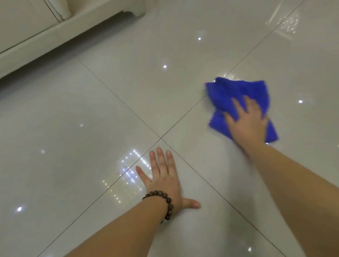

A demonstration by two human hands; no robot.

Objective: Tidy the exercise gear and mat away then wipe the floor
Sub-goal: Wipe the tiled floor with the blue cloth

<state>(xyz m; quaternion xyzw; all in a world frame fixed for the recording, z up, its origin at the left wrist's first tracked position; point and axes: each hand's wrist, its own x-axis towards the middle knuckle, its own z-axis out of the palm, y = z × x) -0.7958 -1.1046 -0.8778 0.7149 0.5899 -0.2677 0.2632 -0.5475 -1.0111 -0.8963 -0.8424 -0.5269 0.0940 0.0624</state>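
Note:
A crumpled blue cloth (234,92) lies on the glossy pale tiled floor (87,115) at the right. My right hand (246,122) presses flat on the cloth's near half, fingers spread and a little blurred. My left hand (162,178) rests flat on the floor near the crossing of the tile joints, fingers straight and thumb out to the right. A dark bead bracelet (167,204) circles my left wrist. No exercise gear or mat is in view.
A white cabinet (43,21) with a low base stands at the upper left, its foot near the top centre. Bright ceiling lights reflect off the tiles, with a patch of reflections beside my left hand.

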